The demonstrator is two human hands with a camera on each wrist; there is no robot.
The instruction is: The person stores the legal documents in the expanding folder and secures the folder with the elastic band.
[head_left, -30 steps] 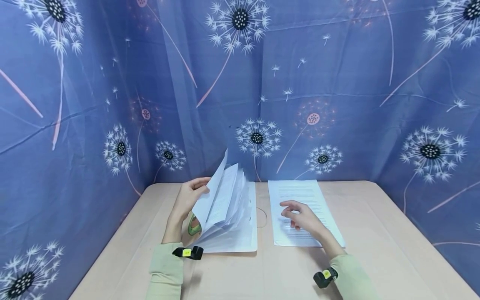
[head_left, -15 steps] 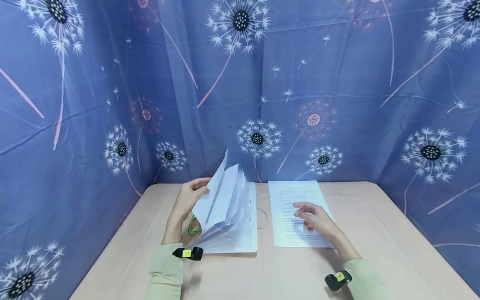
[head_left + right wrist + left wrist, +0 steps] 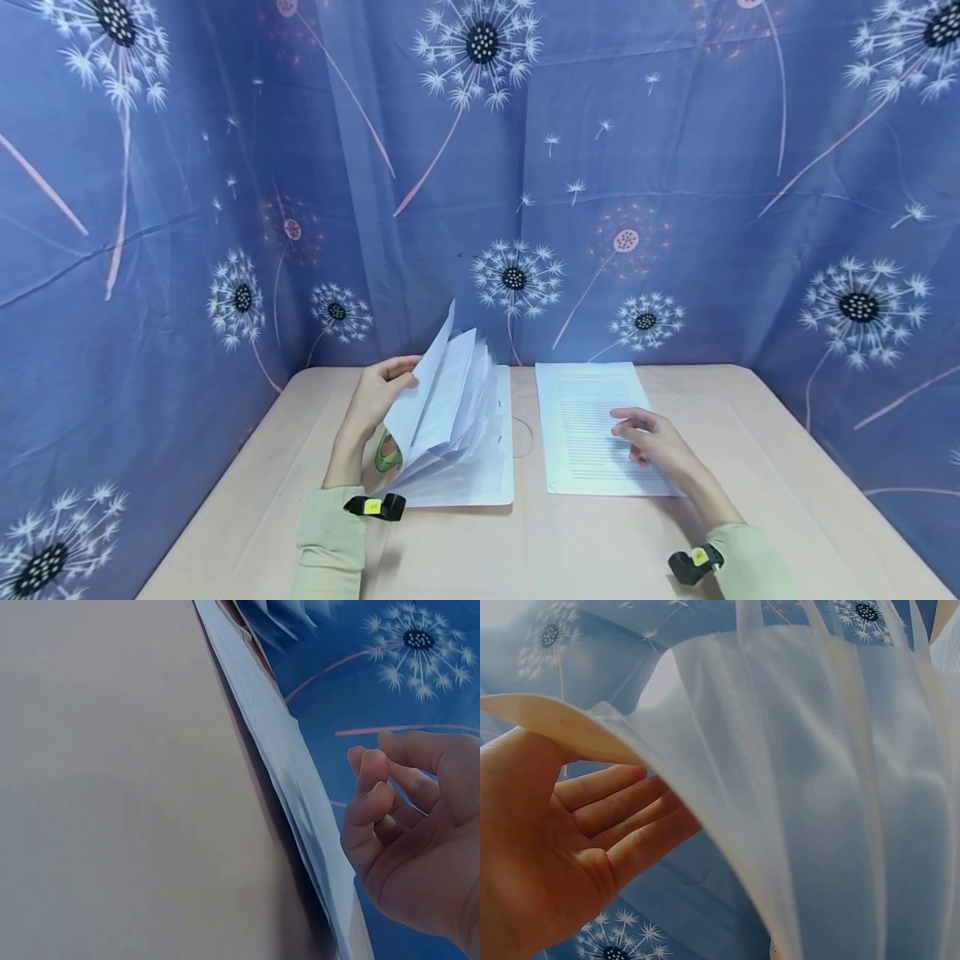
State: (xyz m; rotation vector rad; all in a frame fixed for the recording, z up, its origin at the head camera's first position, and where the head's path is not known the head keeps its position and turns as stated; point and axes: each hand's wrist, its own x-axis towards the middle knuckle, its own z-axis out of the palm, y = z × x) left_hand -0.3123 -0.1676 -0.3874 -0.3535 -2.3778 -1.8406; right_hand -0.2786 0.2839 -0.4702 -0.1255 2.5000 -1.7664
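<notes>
A folder of clear sleeves point(image 3: 442, 400) with printed papers stands fanned open on the left half of the table. My left hand point(image 3: 367, 404) holds its raised cover and front leaves by the left edge, thumb on the inner side and fingers behind. In the left wrist view the translucent sleeves point(image 3: 832, 765) curve up beside that hand point(image 3: 592, 840). To the right lies a printed paper stack point(image 3: 585, 417), flat on the table. Over its right part hovers my right hand point(image 3: 660, 442), fingers loosely curled. The right wrist view shows nothing between the fingers of this hand point(image 3: 420, 832).
A thin loop point(image 3: 532, 435) lies between folder and papers. Part of a green design point(image 3: 387, 454) shows beside the left wrist. The table point(image 3: 480, 550) has a pale cover, and a blue dandelion-print curtain point(image 3: 675, 217) closes it off behind and at the sides.
My right hand has moved to the right across the printed papers, towards their right edge. The left hand and the fanned folder have stayed in place.
</notes>
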